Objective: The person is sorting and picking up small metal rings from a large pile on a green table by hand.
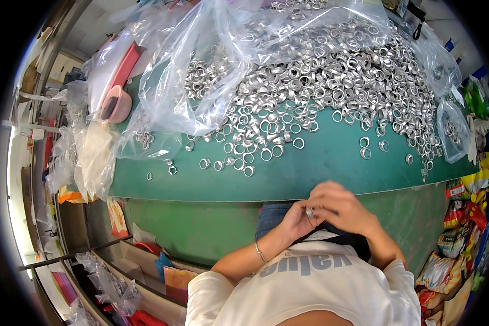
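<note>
My two hands meet just in front of the near table edge. In my left hand [294, 221], the fingers are closed round a small silver-coloured metal ring [309, 212]. My right hand [339, 207] lies against it from the right, its fingers bent over the left fingertips. Motion smears those fingers, so whether they grip anything is not clear. Beyond the hands, a large heap of similar metal rings [331, 81] covers the far part of the green table [288, 179]. Several loose rings [249, 171] lie scattered nearer to me.
Clear plastic bags [201, 108] lie over the heap and along the table's left side. A pink cup [116, 104] stands at the left edge beside a red-pink tray [126, 62]. Colourful packages [456, 239] are piled on the right. Open compartments [146, 266] sit low on the left.
</note>
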Action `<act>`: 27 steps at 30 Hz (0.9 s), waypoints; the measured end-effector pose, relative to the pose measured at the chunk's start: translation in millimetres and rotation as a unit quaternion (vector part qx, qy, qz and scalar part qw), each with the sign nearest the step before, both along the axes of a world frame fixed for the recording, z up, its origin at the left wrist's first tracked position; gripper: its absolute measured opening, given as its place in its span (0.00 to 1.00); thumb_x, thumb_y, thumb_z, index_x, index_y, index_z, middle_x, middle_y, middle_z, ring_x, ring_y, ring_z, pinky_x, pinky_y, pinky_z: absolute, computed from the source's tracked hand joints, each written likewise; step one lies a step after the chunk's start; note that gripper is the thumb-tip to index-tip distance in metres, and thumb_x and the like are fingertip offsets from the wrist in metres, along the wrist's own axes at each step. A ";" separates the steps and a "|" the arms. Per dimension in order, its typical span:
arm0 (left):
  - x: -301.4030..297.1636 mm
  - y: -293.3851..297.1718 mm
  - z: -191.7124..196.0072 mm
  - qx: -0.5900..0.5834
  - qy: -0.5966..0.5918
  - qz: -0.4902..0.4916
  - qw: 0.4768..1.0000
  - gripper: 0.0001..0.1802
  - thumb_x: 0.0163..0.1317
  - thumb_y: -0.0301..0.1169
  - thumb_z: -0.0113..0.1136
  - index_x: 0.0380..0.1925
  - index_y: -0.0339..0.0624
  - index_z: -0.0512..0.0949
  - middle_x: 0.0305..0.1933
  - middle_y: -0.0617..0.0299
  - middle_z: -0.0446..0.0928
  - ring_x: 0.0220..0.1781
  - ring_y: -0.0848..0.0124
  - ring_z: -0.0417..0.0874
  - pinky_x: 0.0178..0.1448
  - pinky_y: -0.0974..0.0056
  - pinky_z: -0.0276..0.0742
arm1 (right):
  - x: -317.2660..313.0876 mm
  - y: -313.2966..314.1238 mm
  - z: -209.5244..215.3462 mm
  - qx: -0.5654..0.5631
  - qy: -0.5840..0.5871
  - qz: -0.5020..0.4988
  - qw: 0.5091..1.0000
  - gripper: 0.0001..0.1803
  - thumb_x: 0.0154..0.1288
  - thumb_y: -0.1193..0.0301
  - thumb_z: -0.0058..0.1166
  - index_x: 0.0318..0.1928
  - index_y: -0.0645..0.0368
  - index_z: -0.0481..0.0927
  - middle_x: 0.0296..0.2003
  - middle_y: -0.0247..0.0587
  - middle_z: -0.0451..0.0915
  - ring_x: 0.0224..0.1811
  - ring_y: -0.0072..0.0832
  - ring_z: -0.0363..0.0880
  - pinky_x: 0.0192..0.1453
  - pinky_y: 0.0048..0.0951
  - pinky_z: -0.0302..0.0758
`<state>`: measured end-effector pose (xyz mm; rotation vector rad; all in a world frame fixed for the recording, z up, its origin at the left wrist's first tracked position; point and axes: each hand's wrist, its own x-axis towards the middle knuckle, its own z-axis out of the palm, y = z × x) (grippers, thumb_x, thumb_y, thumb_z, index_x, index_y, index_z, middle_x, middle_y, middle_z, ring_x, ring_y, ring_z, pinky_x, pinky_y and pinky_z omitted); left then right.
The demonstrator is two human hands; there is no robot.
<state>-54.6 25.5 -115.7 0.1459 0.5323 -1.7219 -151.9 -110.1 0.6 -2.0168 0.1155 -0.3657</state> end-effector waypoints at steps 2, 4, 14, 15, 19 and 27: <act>3.8 1.4 3.2 0.010 -0.128 -0.074 0.989 0.17 0.68 0.28 0.51 0.55 0.38 0.74 0.48 0.58 0.78 0.44 0.68 0.83 0.46 0.65 0.81 | 19.3 -14.1 -1.1 -0.059 -0.013 -0.063 0.996 0.13 0.55 0.78 0.59 0.43 0.61 0.81 0.43 0.41 0.79 0.46 0.41 0.75 0.52 0.41 0.71; 2.0 -3.3 32.0 0.041 -0.245 -0.142 0.958 0.15 0.65 0.27 0.59 0.51 0.39 0.78 0.43 0.63 0.79 0.41 0.74 0.82 0.42 0.71 0.78 | 45.4 -26.8 -1.7 -0.130 -0.027 -0.123 0.984 0.15 0.55 0.78 0.60 0.46 0.61 0.80 0.45 0.41 0.77 0.47 0.40 0.73 0.52 0.41 0.70; 19.7 21.2 7.6 -0.080 -0.052 -0.096 0.991 0.17 0.69 0.39 0.51 0.43 0.36 0.78 0.41 0.54 0.79 0.36 0.68 0.81 0.36 0.65 0.81 | 57.5 -18.2 4.0 -0.262 0.031 -0.094 0.960 0.16 0.51 0.75 0.63 0.42 0.60 0.77 0.46 0.38 0.75 0.50 0.37 0.70 0.52 0.37 0.66; 21.6 17.1 28.4 -0.028 -0.078 -0.087 0.993 0.18 0.69 0.39 0.49 0.45 0.35 0.77 0.42 0.53 0.79 0.38 0.66 0.82 0.38 0.64 0.82 | 45.5 -13.8 13.2 -0.234 0.050 -0.058 0.969 0.15 0.51 0.74 0.63 0.41 0.60 0.78 0.45 0.37 0.75 0.50 0.37 0.71 0.52 0.37 0.66; 16.4 18.0 45.4 0.043 -0.106 -0.033 0.993 0.18 0.68 0.36 0.45 0.47 0.34 0.77 0.49 0.51 0.80 0.48 0.58 0.84 0.45 0.59 0.84 | 24.7 -11.7 17.1 -0.117 0.097 0.110 0.982 0.13 0.52 0.72 0.64 0.39 0.61 0.79 0.43 0.38 0.76 0.48 0.36 0.71 0.53 0.36 0.66; 14.5 16.8 29.6 -0.043 -0.173 -0.080 0.981 0.11 0.66 0.37 0.59 0.39 0.41 0.79 0.47 0.56 0.79 0.45 0.66 0.83 0.35 0.70 0.81 | 94.1 -24.2 5.2 -0.238 -0.004 -0.072 0.969 0.23 0.57 0.73 0.62 0.54 0.58 0.76 0.59 0.42 0.70 0.63 0.45 0.65 0.65 0.46 0.62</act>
